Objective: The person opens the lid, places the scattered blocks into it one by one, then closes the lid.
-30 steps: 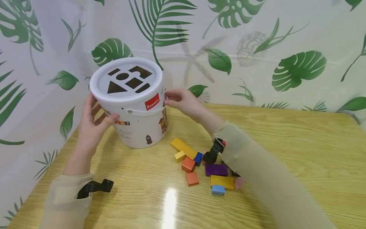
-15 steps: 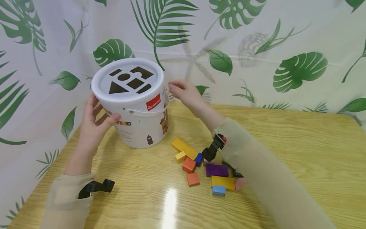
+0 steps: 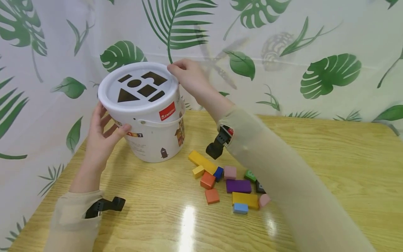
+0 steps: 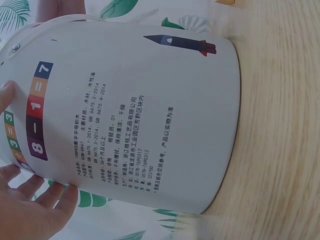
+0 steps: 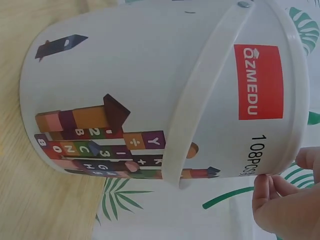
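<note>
A white toy-block bucket [image 3: 151, 140] stands on the table, its white lid [image 3: 138, 107] on top with several dark shape-cut holes. My left hand [image 3: 102, 140] grips the bucket's left side just below the rim, thumb on the front, fingers round behind. At the lid's far right edge, my right hand [image 3: 190, 78] pinches the rim; in the right wrist view its thumb is on top and curled fingers [image 5: 272, 192] sit beneath the edge. The bucket's plastic handle [image 5: 200, 95] hangs down across the front. Printed text and number tiles show on the side in the left wrist view.
Loose wooden blocks lie right of the bucket, among them a long yellow block [image 3: 201, 161], a purple block [image 3: 238, 186], an orange block [image 3: 207, 180] and a light blue block [image 3: 240, 208]. A leaf-patterned cloth [image 3: 277, 45] hangs behind the wooden table [image 3: 330, 157].
My right hand has left the bucket's right side by the handle, risen, and come to the lid's far right rim. My left hand has stayed on the bucket.
</note>
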The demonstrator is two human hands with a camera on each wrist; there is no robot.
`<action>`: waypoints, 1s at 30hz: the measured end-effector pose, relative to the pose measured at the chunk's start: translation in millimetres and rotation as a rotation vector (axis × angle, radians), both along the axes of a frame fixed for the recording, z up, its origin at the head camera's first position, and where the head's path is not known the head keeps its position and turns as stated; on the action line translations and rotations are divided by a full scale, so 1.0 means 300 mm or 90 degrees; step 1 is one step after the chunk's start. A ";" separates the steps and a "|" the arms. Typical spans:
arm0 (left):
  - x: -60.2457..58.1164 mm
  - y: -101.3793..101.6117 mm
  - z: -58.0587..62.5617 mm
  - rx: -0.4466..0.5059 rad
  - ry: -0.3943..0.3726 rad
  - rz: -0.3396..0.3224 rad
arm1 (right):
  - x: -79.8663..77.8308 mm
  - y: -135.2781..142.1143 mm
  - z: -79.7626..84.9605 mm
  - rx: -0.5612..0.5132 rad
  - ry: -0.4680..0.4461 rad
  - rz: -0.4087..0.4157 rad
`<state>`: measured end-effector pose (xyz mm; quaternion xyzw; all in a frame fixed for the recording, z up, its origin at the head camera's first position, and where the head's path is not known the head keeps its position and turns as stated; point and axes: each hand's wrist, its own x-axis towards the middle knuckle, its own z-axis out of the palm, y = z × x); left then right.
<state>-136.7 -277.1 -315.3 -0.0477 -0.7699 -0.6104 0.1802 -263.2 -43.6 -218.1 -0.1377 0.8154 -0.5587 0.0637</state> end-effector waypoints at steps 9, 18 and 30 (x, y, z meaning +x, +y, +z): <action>0.002 -0.007 -0.005 -0.001 -0.012 0.006 | -0.025 -0.046 -0.001 0.094 0.022 -0.037; -0.004 -0.003 -0.004 0.007 -0.001 -0.002 | -0.036 -0.057 0.012 0.108 -0.013 -0.055; -0.001 0.001 0.004 0.011 0.005 -0.007 | -0.040 -0.090 -0.003 -0.072 -0.093 -0.123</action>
